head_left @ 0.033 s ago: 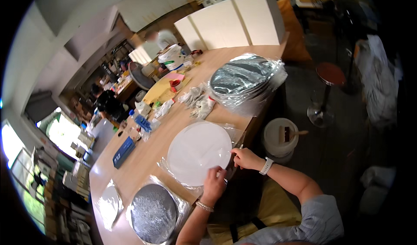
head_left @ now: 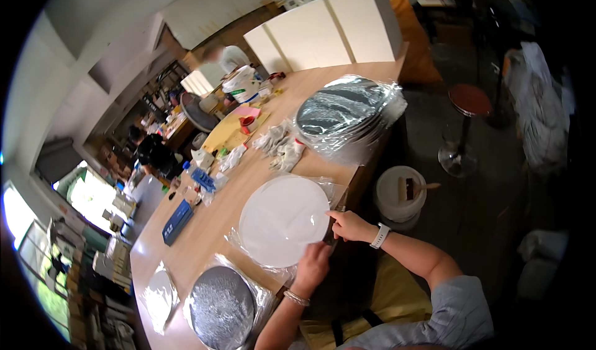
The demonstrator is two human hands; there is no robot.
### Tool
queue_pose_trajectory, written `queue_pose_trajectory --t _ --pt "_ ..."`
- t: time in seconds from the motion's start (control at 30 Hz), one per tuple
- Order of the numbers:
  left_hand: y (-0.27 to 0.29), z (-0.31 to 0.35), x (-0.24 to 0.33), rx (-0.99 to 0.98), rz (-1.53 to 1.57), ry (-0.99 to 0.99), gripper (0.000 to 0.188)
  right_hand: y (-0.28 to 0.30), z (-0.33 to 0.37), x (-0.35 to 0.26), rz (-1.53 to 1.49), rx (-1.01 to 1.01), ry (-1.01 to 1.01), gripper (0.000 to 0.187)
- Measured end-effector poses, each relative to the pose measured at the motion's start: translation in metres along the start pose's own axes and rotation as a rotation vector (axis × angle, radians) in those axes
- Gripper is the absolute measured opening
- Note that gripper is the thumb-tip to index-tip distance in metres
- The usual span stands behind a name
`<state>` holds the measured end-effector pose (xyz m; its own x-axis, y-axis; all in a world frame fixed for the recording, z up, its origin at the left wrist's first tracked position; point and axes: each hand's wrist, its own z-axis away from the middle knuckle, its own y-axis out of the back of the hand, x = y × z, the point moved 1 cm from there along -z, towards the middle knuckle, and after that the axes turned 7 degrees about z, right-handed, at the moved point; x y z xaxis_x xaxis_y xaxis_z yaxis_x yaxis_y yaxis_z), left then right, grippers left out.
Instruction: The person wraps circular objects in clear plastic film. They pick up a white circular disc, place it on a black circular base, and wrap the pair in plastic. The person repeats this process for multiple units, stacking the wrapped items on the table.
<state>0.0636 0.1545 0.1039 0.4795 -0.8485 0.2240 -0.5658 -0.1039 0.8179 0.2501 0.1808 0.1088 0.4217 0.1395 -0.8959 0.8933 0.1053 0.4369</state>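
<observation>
A round white disc lies on a sheet of clear plastic film near the table's right-hand edge; the film sticks out around it. At the disc's near right rim, my right hand has its index finger stretched to the edge and its other fingers curled, apparently pinching the film. My left hand is closed at the near rim, a little below the right one; the film in its fingers is mostly hidden. A grey, film-wrapped disc lies left of my left forearm.
A stack of film-wrapped discs stands farther up the table, beside work gloves. A blue box and a blue-capped bottle are on the left. A white bucket with a brush stands right of the table, near a red stool.
My left hand has shifted slightly up and to the right along the disc's near rim. The right index finger is straighter against the edge. The view has moved a little.
</observation>
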Motion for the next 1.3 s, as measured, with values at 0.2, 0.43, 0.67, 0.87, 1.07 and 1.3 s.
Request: queue_pose_trajectory --t 0.2,0.43,0.67,0.87,1.07,1.3 --pt "-0.028 -0.036 0.003 0.037 -0.003 0.234 0.023 0.003 -0.007 0.027 0.356 0.345 0.301 0.041" --pt "-0.027 -0.037 -0.028 0.026 -0.062 0.331 0.026 0.002 0.004 0.041 0.167 0.331 0.274 0.019" --pt "-0.014 -0.043 -0.031 -0.097 0.059 0.457 0.022 0.002 0.015 0.048 0.171 0.319 0.289 0.02" --pt "-0.013 -0.049 -0.035 -0.138 -0.131 0.151 0.03 -0.002 0.015 0.052 0.099 0.344 0.345 0.023" --pt "-0.003 -0.059 -0.03 -0.175 -0.03 0.248 0.032 -0.004 0.015 0.058 0.031 0.335 0.328 0.021" --pt "-0.003 -0.054 -0.038 -0.142 0.082 0.278 0.026 -0.005 0.018 0.06 0.124 0.349 0.488 0.022"
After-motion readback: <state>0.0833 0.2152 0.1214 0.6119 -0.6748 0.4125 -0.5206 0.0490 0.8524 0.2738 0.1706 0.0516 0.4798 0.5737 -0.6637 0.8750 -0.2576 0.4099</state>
